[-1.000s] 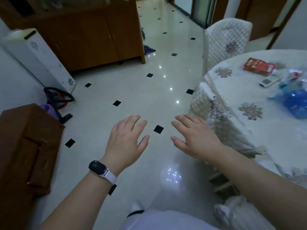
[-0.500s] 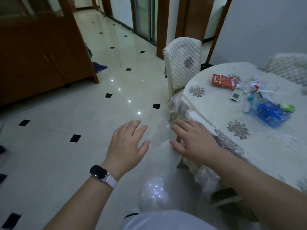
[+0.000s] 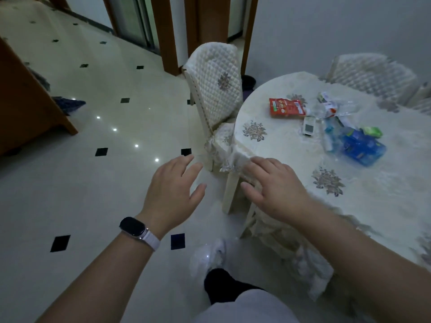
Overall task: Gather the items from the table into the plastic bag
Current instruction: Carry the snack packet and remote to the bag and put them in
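- The left hand (image 3: 171, 190), a dark smartwatch with a white band (image 3: 137, 230) on its wrist, is out in front over the tiled floor, fingers spread and holding nothing.
- The right hand (image 3: 275, 187) is spread too and empty, hovering just at the near-left edge of the round surface (image 3: 279, 164) draped in pale embroidered cloth.
- The items lie well apart from both hands, toward the far side of the surface: a flat red snack packet (image 3: 286, 107), a small white handset-like device (image 3: 309, 126), a blue packet inside crinkled clear plastic (image 3: 360, 146), a small green packet (image 3: 372, 131) and a clear wrapper with red-and-white printing (image 3: 331, 106).
- I judge this to be the approach step, with nothing gathered yet; which clear plastic is the bag, I cannot tell.
- To do it well, step close, find the bag's mouth first, hold it open with one hand, and feed items with the other.
- The red packet's long axis runs roughly along the far-left edge; the white device points lengthwise toward the near edge.
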A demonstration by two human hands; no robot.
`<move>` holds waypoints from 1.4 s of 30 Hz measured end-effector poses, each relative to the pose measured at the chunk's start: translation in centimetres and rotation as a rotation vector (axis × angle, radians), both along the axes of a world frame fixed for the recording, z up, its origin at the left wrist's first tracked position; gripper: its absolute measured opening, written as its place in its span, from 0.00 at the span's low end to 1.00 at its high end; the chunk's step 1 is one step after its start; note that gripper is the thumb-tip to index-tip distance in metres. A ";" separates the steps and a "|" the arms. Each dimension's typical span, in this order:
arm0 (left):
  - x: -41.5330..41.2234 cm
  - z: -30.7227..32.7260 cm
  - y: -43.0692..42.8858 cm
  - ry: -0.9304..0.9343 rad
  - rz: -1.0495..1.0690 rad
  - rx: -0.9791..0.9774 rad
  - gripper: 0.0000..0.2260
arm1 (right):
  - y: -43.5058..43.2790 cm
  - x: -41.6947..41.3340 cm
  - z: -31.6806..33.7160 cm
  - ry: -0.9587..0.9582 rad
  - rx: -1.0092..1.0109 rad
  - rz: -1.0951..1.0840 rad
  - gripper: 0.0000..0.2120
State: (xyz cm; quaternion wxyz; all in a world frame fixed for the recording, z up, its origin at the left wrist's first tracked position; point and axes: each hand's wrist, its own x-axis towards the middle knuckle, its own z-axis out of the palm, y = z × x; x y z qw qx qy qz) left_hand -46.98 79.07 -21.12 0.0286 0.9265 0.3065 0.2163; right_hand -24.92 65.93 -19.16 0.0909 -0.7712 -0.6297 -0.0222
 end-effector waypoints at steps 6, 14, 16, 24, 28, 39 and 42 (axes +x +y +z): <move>5.5 -1.8 9.0 0.065 -0.068 -0.013 0.20 | 7.6 5.0 -3.3 0.075 -0.021 -0.102 0.25; 15.2 -0.1 20.3 0.133 -0.180 0.006 0.20 | 16.6 12.8 -2.9 0.087 -0.047 -0.205 0.26; 17.5 0.4 22.4 0.124 -0.212 0.011 0.19 | 18.3 15.0 -2.3 0.094 -0.039 -0.234 0.27; 24.8 0.3 29.7 0.116 -0.371 0.003 0.19 | 22.2 18.6 -2.0 0.072 -0.028 -0.332 0.26; 28.7 -0.6 33.6 0.094 -0.495 0.011 0.19 | 24.5 19.6 -2.8 0.066 -0.060 -0.418 0.26; 39.5 -3.4 48.4 0.109 -0.860 -0.087 0.18 | 35.6 21.8 -3.3 0.050 -0.197 -0.759 0.28; 42.0 -4.0 50.0 0.115 -0.940 -0.108 0.19 | 37.5 21.5 -3.5 0.029 -0.195 -0.836 0.26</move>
